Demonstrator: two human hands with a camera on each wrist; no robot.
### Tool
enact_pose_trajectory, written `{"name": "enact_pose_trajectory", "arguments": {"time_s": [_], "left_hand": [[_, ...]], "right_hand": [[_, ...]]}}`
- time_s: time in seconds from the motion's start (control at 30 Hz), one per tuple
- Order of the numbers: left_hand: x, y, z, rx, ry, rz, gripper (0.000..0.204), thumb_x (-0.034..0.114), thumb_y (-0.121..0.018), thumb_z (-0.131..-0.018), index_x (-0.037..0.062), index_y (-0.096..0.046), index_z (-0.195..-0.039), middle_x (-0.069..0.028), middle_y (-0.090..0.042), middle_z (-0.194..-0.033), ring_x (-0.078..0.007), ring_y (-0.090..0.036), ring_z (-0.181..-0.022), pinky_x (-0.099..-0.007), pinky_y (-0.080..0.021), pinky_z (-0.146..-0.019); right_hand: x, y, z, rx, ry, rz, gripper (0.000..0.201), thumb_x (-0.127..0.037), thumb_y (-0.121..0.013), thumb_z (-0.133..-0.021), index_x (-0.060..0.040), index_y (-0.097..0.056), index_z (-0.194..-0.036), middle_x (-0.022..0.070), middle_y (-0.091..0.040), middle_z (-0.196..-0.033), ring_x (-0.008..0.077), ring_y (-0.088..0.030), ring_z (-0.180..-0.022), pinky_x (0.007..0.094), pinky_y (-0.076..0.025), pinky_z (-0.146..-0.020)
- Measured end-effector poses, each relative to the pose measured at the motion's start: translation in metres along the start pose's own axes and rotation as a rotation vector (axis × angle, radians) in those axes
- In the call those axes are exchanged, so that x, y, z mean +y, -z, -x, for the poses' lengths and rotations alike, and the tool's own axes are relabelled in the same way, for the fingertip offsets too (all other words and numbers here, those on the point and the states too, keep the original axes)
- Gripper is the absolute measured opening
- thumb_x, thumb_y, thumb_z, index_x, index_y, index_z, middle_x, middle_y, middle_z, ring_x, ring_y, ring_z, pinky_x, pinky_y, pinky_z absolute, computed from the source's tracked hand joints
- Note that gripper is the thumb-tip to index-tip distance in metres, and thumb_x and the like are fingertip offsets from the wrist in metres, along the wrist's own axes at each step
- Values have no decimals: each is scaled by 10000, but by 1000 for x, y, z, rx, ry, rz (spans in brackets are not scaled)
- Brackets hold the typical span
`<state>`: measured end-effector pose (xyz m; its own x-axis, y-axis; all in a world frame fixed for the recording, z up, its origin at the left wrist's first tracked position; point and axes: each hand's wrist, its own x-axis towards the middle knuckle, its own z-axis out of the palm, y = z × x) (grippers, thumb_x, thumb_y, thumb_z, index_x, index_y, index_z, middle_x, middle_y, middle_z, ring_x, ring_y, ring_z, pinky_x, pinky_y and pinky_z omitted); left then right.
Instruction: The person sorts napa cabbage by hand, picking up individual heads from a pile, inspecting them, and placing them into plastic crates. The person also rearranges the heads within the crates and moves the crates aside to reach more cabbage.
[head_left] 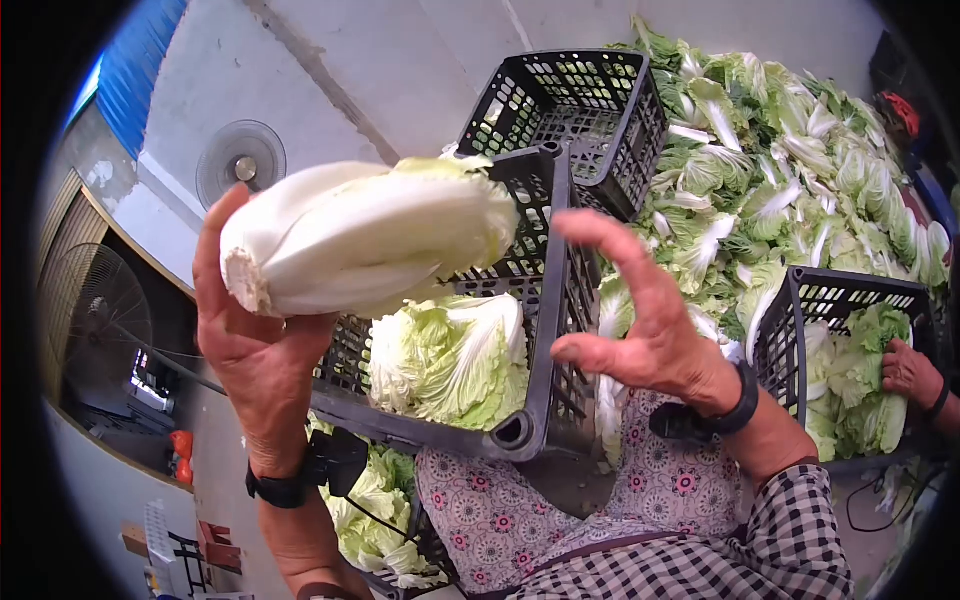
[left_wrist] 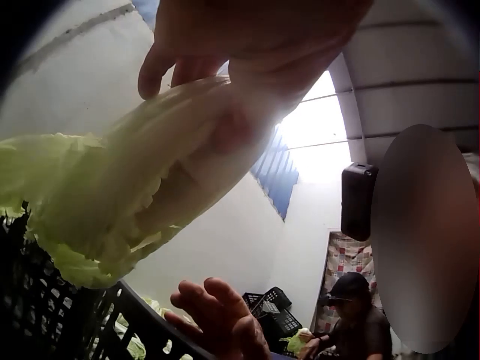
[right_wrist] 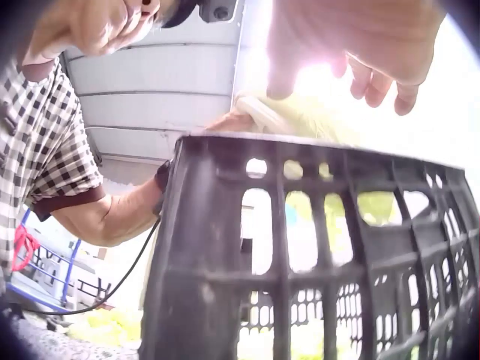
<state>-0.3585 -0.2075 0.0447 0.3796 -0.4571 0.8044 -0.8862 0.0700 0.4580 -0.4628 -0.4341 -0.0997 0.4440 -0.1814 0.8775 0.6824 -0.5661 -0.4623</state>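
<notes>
My left hand (head_left: 255, 365) grips a pale napa cabbage (head_left: 365, 240) near its cut root end, raised over a black plastic crate (head_left: 548, 330). The cabbage lies nearly level, its leafy tip pointing right. In the left wrist view, fingers (left_wrist: 156, 71) curl over the white base of the cabbage, and its leaves hang loose near the crate. To the right of that tip, my right hand (head_left: 655, 320) is held apart with thumb and fingers spread, nothing between them. Inside the crate below sits another napa cabbage (head_left: 455, 360).
A second black crate (head_left: 625, 130) stands behind. Loose cabbage leaves (head_left: 730, 190) lie heaped at the back right. Another person's hand (head_left: 912, 375) touches cabbage in a crate (head_left: 795, 340) at the right. More cabbage (head_left: 375, 520) fills a crate by my left forearm. Fans (head_left: 240, 165) stand at left.
</notes>
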Motion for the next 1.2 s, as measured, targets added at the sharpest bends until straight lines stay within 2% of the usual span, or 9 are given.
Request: {"name": "enact_pose_trajectory", "arguments": {"time_s": [0.13,0.23,0.33,0.47,0.7,0.8,0.93,1.07,1.2], "left_hand": [[24,-17,-5,38,-80,79,849,104,-813,-689,17,-340,-1388,-122,-519,-1272,-216,-544,-1140,-365,-494,-946],[28,-25,5,-74,-226,193,809,106,-779,-708,-5,-337,-1377,-145,-509,-1279,-246,-552,-1127,-383,-506,-922],[39,-40,9,-134,-137,447,868,162,-806,-661,-12,-342,-1374,-140,-510,-1281,-241,-539,-1140,-383,-474,-958],[38,-54,22,-202,33,583,906,198,-809,-658,-8,-321,-1393,-135,-511,-1284,-224,-511,-1174,-374,-432,-1004],[21,-45,38,-355,231,521,969,450,-758,-724,-1,-268,-1428,-164,-428,-1380,-252,-428,-1267,-398,-314,-1067],[-5,-8,45,-377,123,31,576,342,-655,-819,49,-501,-1290,-132,-586,-1219,-236,-542,-1154,-375,-411,-963],[-43,26,78,-446,322,-294,286,225,-533,-891,2,-613,-1049,-103,-654,-847,-187,-621,-797,-282,-468,-737],[-55,33,102,-449,375,-368,343,301,-467,-949,-2,-625,-975,-46,-573,-629,-117,-522,-585,-256,-397,-556],[-66,29,113,-347,314,-365,410,358,-424,-984,5,-631,-1008,-19,-530,-617,-98,-471,-568,-254,-345,-531]], "right_hand": [[-32,31,-32,14,213,412,1171,-495,-828,-591,-45,-189,-1463,200,-253,-1483,336,-246,-1380,464,-205,-1131],[-60,41,-38,-12,263,519,1249,-315,-911,-450,-103,-213,-1463,181,-285,-1471,320,-316,-1345,446,-309,-1090],[-78,58,-38,-93,203,368,1130,-160,-930,-412,-52,-362,-1384,141,-412,-1388,265,-428,-1264,387,-407,-1020],[-82,58,-19,-236,-14,151,920,-182,-898,-518,-24,-459,-1311,121,-518,-1266,239,-515,-1156,356,-429,-988],[-60,50,9,42,-325,-33,650,-92,-812,-654,-30,-531,-1238,82,-617,-1127,177,-603,-1027,314,-496,-914],[-61,73,14,213,-503,-146,608,-67,-797,-666,-33,-544,-1218,60,-648,-1071,152,-628,-960,329,-533,-864],[-58,125,32,378,-553,-168,481,-47,-717,-744,11,-533,-1184,89,-649,-1049,157,-643,-881,315,-545,-802],[-52,168,58,507,-618,-116,456,-82,-694,-793,14,-504,-1197,94,-639,-1026,139,-642,-863,272,-546,-752],[-44,187,87,583,-659,-266,444,-100,-671,-827,36,-479,-1203,131,-624,-1062,182,-654,-889,304,-563,-767]]}}
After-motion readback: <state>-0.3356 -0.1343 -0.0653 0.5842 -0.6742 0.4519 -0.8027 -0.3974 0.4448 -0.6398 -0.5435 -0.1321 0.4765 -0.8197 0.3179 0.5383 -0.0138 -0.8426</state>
